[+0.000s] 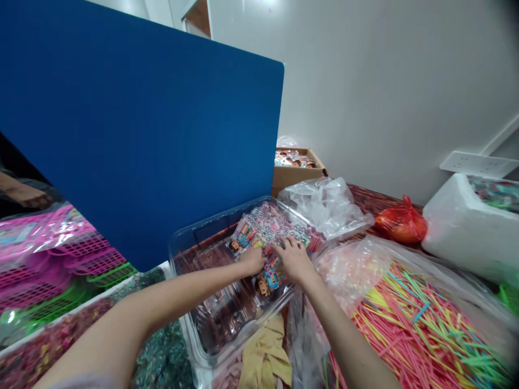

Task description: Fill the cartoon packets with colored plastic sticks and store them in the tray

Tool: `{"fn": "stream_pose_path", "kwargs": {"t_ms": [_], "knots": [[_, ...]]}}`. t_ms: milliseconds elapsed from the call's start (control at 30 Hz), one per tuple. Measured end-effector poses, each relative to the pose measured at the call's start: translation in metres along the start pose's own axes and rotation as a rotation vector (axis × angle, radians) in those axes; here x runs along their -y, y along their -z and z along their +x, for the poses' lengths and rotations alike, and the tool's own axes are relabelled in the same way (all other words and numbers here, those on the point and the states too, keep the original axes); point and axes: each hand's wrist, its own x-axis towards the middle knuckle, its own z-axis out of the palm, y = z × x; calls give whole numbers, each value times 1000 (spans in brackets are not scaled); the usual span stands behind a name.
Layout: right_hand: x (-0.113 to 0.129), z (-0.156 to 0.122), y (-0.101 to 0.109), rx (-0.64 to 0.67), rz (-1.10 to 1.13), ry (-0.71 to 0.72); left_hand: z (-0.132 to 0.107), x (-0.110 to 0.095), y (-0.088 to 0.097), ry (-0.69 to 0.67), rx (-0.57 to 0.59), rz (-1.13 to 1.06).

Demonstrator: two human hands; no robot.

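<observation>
In front of me is a clear plastic tray (219, 346) with small packets (263, 219) heaped at its far right end; some show cartoon figures and colourful pieces. Over the heap, my left hand (252, 261) is closed, its fingertips among the packets, and what it pinches is hidden. My right hand (292, 259) lies just to its right, palm down, fingers somewhat apart and touching the packets. Below the two hands, toward me, is a packet with a cartoon figure (265, 283).
A tall blue panel (162, 129) rises behind the tray. At right lie a bag of colourful thin strips (421, 319), a red bag (401, 222) and a white foam box (466, 229). Pink and green baskets (85, 265) are stacked left, near another person's hand (28, 194). A cardboard box (298, 173) stands behind.
</observation>
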Motion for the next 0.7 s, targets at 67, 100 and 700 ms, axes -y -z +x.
{"fn": "stream_pose_path", "kwargs": {"t_ms": [67, 100, 700], "knots": [[0, -1, 0, 2, 25, -10, -6, 8, 8, -23, 37, 42], [-1, -1, 1, 4, 34, -18, -9, 13, 12, -34, 50, 64], [-6, -13, 9, -412, 419, -96, -19, 23, -11, -11, -33, 52]]}}
